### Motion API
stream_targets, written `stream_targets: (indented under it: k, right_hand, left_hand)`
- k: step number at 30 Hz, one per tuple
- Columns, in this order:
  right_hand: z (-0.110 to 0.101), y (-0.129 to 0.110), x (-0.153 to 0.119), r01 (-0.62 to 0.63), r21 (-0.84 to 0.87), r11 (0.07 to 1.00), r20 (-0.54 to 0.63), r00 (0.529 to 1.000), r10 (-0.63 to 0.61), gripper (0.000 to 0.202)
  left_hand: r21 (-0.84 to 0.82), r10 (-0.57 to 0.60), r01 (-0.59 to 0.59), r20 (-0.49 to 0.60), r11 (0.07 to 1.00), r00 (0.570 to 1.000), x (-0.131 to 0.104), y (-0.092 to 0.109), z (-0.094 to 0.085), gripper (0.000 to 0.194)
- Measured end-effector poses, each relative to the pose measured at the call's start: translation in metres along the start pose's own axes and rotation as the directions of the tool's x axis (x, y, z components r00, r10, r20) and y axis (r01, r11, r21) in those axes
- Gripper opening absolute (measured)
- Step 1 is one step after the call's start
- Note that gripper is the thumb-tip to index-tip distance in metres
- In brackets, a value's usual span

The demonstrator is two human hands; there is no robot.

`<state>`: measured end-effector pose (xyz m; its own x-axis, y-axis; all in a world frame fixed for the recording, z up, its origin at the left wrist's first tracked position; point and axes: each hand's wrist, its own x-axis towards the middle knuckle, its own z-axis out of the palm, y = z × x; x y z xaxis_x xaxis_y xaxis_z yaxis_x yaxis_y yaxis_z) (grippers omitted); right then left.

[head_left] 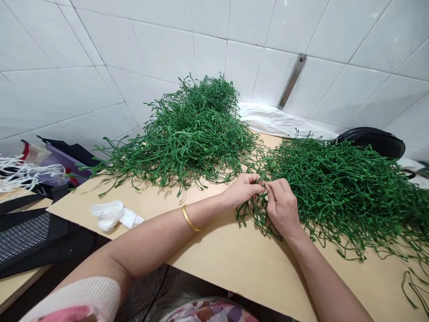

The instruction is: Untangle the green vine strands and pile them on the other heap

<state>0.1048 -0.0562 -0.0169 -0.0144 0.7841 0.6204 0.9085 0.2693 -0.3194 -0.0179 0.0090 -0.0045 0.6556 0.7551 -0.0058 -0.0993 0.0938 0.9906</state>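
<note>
While I am viewing remotely, the left heap of green strands [194, 134] is lying toward the far edge of the surface [214, 255], and the right heap [342, 188] is spreading along the right side. The work is apparently standing midway; I am not discerning which heap is finished. Between them, the left hand [244, 190] and right hand [283, 208] are pinching thin strands, fingertips nearly closed, both wrists angling inward.

Gold bangle [189, 221]; ribbed cream cuff [97, 288]; pink-patterned sleeve [67, 314]; multicoloured top [209, 311].
</note>
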Motion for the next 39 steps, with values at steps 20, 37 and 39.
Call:
stream_targets:
  k: [20, 37, 39]
  right_hand:
    - [0.0027, 0.0039, -0.0012, 0.109, -0.153, 0.982, 0.089, 0.991, -0.097, 0.016]
    - [0.0002, 0.0074, -0.0035, -0.069, -0.011, 0.998, 0.158, 0.985, 0.070, 0.023]
    - [0.0003, 0.0078, -0.0035, -0.077, -0.041, 0.996, 0.133, 0.988, 0.082, 0.024]
  left_hand:
    - [0.676, 0.228, -0.157, -0.018, 0.720, 0.973, -0.0030, -0.0038, -0.0032, 0.008]
    - [0.533, 0.230, -0.233, 0.073, 0.814, 0.970, 0.0020, -0.0047, -0.0078, 0.021]
    - [0.513, 0.229, -0.242, 0.089, 0.824, 0.969, 0.0022, -0.0042, -0.0079, 0.024]
